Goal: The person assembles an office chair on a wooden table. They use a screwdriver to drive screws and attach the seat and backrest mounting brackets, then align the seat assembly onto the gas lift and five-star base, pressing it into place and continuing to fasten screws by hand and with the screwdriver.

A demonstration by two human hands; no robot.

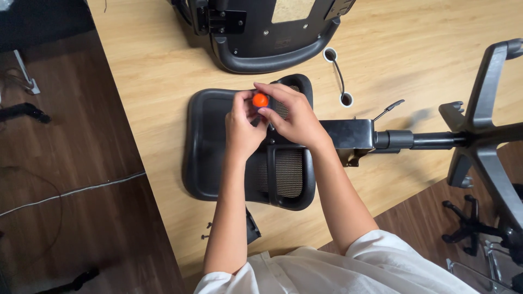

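Where the white sleeves end at the bottom of the view, two bare forearms reach forward over a light wooden counter (152,65). Near the counter's front edge, just left of the left forearm, lie a few small dark screws (207,231) and a small black part (252,226). Beyond them a black chair back piece (218,147) with mesh panels lies flat, and both hands meet above its upper middle. The left hand (242,125) has its fingers curled narrow around the top of a tool with an orange handle (260,100), which stands upright over the mesh; its shaft is hidden behind the hands. The right hand (291,114) closes on the same handle from the other side, fingertips touching the orange knob. Just right of the hands, a black metal seat mechanism (348,133) with a lever joins a gas cylinder (430,140) that runs to the grey star base (485,125) off the counter's edge. Farther away, a black seat underside (267,32) rests at the counter's far side, beside a cable grommet (330,54).
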